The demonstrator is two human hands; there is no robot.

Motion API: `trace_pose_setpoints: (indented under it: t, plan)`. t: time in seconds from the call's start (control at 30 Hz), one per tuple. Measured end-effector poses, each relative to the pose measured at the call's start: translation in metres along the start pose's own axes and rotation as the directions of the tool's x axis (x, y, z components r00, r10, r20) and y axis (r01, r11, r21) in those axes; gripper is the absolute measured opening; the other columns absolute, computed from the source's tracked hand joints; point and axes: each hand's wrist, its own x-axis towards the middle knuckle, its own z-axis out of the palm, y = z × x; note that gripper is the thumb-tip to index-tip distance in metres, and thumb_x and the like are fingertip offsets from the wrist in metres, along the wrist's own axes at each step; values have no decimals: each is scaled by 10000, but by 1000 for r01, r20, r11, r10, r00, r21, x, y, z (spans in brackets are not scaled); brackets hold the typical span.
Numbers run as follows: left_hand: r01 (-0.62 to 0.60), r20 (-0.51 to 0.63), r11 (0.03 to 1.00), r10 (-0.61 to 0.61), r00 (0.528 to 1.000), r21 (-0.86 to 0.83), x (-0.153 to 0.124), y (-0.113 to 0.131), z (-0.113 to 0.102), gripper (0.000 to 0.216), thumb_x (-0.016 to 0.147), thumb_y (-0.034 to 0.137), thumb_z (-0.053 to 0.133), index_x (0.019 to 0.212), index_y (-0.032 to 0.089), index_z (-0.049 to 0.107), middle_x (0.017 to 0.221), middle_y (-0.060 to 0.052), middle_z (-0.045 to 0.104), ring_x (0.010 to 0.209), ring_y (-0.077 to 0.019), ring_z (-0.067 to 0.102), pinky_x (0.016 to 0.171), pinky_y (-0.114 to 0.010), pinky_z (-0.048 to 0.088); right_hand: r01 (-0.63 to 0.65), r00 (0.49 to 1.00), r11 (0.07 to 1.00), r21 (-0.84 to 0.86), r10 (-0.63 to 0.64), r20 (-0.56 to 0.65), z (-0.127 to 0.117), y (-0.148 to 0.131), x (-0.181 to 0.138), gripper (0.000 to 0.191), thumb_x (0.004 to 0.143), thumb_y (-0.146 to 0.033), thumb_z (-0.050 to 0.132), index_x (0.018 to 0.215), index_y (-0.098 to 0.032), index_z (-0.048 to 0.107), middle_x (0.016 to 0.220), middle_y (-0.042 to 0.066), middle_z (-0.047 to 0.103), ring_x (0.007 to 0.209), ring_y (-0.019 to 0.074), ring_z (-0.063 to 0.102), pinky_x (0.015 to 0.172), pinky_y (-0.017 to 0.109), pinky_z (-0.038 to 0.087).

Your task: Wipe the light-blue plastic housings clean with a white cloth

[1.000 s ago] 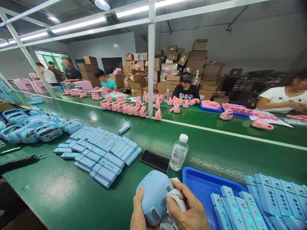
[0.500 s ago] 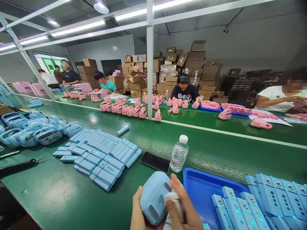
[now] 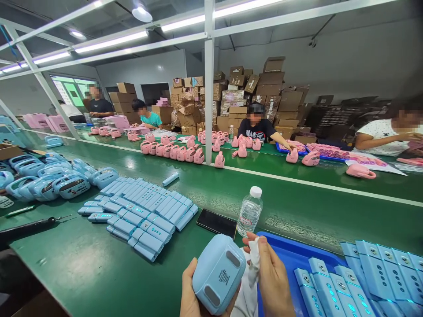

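At the bottom centre my left hand (image 3: 189,296) grips a light blue rounded device (image 3: 218,273) from below, its underside with grey pads and a printed label turned up. My right hand (image 3: 272,281) sits just right of it, fingers pinched on a white cloth (image 3: 249,288) that hangs against the device's right side. Both hands hover over the green table's (image 3: 82,264) near edge, beside a blue tray (image 3: 284,255).
Light blue panels (image 3: 145,211) lie in rows to the left, with blue devices (image 3: 56,180) beyond. A water bottle (image 3: 249,212) and black phone (image 3: 216,222) sit ahead. More blue panels (image 3: 363,273) fill the tray. Other people work at pink devices (image 3: 185,152) across the table.
My left hand has turned the blue device so its underside faces up. My right hand with the cloth slid off its top to its right side. A person opposite reached an arm out.
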Motion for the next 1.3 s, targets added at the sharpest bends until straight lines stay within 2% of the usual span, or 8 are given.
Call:
trace_pose_setpoints:
  t: [0.23, 0.43, 0.6, 0.73, 0.93, 1.03, 1.17, 1.3]
  plan:
    - [-28, -53, 999, 26, 998, -40, -2, 6, 2, 590, 988, 445, 640, 1375, 5, 576, 882, -215, 806, 784, -359, 812, 679, -436, 709, -97, 994, 995, -26, 99, 56, -11, 17, -17, 823, 830, -909, 440, 1320, -279, 642, 1395, 64, 649, 1218, 314, 618, 1119, 488, 458]
    - [-150, -98, 987, 144, 985, -58, 24, 18, -30, 567, 974, 408, 687, 1372, 17, 588, 1014, -234, 794, 880, -383, 803, 711, -462, 715, 240, 954, 907, -347, -153, 259, -1, 35, -20, 626, 831, -738, 582, 1291, -324, 675, 1435, 20, 660, 1404, 299, 549, 1228, 488, 395]
    - [-196, -177, 972, 172, 969, -131, 38, 31, -64, 624, 943, 388, 745, 1447, 88, 533, 1267, -254, 736, 1083, -428, 761, 841, -562, 702, 198, 902, 851, -487, -352, -249, -17, -20, 23, 940, 660, -823, 683, 1413, -273, 565, 1455, 98, 635, 1328, 382, 602, 1187, 627, 431]
    - [-193, -197, 969, 161, 967, -154, 33, 37, -70, 633, 924, 387, 769, 1421, 68, 542, 1250, -266, 740, 1111, -444, 752, 848, -546, 701, 291, 908, 798, -528, -404, -110, -14, -45, 89, 1383, 525, -796, 824, 1621, -172, 259, 1630, 222, 421, 1484, 410, 449, 1224, 622, 381]
    - [-172, -256, 979, 140, 957, -106, 20, 42, -66, 624, 932, 427, 746, 1394, 61, 540, 1114, -245, 765, 866, -358, 794, 753, -497, 707, 443, 844, 712, -544, -537, -16, 9, -41, 94, 1029, 629, -713, 799, 1478, -283, 410, 1275, 105, 683, 1116, 348, 680, 1021, 571, 509]
    - [-149, -297, 986, 120, 947, -76, 17, 43, -68, 645, 910, 406, 771, 1423, 109, 516, 1165, -240, 744, 854, -364, 792, 737, -492, 702, 631, 733, 533, -563, -648, 209, -3, -54, 68, 850, 749, -630, 760, 1496, -409, 420, 1332, 30, 636, 1131, 287, 658, 947, 460, 540]
    - [-176, -284, 981, 147, 947, -77, 19, 43, -73, 606, 921, 401, 758, 1400, 113, 525, 1201, -238, 731, 888, -345, 780, 760, -490, 700, 801, 487, 10, -598, -592, 642, -37, -58, 50, 756, 861, -253, 594, 1566, -421, 377, 1306, 56, 631, 1204, 296, 615, 999, 519, 537]
    - [-161, -269, 983, 134, 954, -82, 21, 41, -77, 618, 902, 425, 779, 1387, 132, 530, 1246, -244, 722, 949, -366, 773, 742, -469, 698, 755, 395, -325, -570, -469, 790, -61, -29, 46, 926, 716, 45, 519, 1551, -341, 418, 1236, 108, 621, 1129, 299, 620, 921, 536, 617]
